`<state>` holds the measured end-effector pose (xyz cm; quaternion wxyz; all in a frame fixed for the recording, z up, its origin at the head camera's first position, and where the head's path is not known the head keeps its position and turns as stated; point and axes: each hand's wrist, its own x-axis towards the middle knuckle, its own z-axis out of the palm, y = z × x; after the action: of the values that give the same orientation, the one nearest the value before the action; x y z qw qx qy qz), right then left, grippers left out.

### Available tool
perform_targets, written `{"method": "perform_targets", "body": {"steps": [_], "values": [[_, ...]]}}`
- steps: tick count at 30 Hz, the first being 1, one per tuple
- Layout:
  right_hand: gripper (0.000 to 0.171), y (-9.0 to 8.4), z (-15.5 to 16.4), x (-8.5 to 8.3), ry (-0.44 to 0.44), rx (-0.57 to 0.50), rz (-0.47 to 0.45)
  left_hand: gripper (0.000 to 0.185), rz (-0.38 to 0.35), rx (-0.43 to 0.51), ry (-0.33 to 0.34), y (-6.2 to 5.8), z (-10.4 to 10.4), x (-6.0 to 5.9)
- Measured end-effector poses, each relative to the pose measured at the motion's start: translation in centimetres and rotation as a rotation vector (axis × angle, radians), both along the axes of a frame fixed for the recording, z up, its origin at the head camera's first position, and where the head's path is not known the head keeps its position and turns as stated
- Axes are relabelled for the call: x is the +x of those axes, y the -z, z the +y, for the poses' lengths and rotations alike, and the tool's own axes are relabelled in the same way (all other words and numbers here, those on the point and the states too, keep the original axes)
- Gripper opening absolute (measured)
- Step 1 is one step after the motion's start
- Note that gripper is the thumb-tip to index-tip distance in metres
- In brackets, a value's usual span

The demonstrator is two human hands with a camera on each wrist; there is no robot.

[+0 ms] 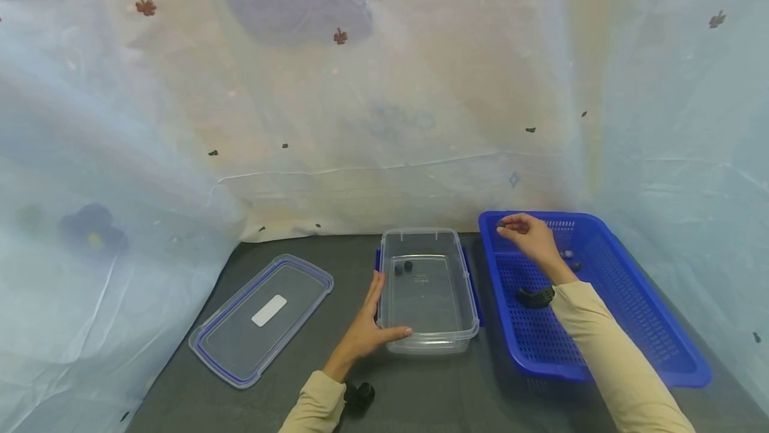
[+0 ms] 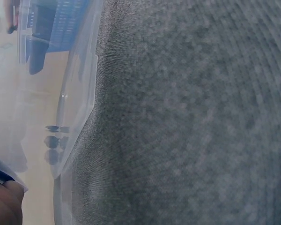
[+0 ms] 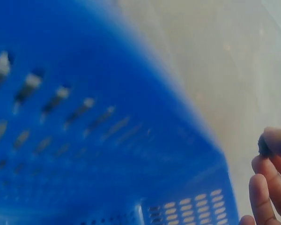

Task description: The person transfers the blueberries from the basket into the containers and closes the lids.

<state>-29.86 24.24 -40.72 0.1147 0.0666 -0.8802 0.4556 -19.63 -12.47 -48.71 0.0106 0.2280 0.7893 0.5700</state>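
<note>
Dark and pebble-small, the little round piece (image 1: 501, 223) sits pinched between thumb and fingertips of the right hand (image 1: 529, 236), held over the far left corner of the blue perforated plastic basket (image 1: 661, 346), right of centre in the head view. In the right wrist view the same piece (image 3: 263, 146) shows at the frame's right edge against the curled fingers (image 3: 267, 183). It looks light and hard, probably smooth enough to slip, so a fingertip pinch across its middle seems the sensible hold; squeezing should do it no harm. More small pieces (image 1: 571, 259) lie inside the basket near its far right side.

Lower centre, the left hand (image 1: 368, 326) lies with straight fingers against the left wall of the clear rectangular plastic container (image 1: 429, 343), thumb along the near edge, steadying rather than gripping. Two dark pieces (image 1: 402, 267) rest in its far left corner. The container's open top leaves ample room; basket rim and container rim stand just beside each other. A clear lid with blue seal (image 1: 262, 316) lies well apart at lower left on the dark grey bench (image 1: 438, 393).
</note>
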Motion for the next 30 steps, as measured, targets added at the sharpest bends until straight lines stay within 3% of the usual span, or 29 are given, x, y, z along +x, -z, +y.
{"method": "perform_targets", "body": {"steps": [21, 28, 30], "values": [[0.034, -4.2, -6.4, 0.3, -0.061, -0.049, 0.042, 0.116, -0.028, 0.023, -0.007, 0.1, 0.0, 0.0], [0.029, -4.5, -9.0, 0.1, -0.108, -0.046, 0.056, 0.117, -0.03, 0.013, -0.007, 0.0, 0.0, 0.0], [0.029, -4.4, -9.7, 0.1, -0.125, -0.055, 0.061, 0.117, -0.033, 0.007, -0.007, -0.5, 0.1, 0.3]]}}
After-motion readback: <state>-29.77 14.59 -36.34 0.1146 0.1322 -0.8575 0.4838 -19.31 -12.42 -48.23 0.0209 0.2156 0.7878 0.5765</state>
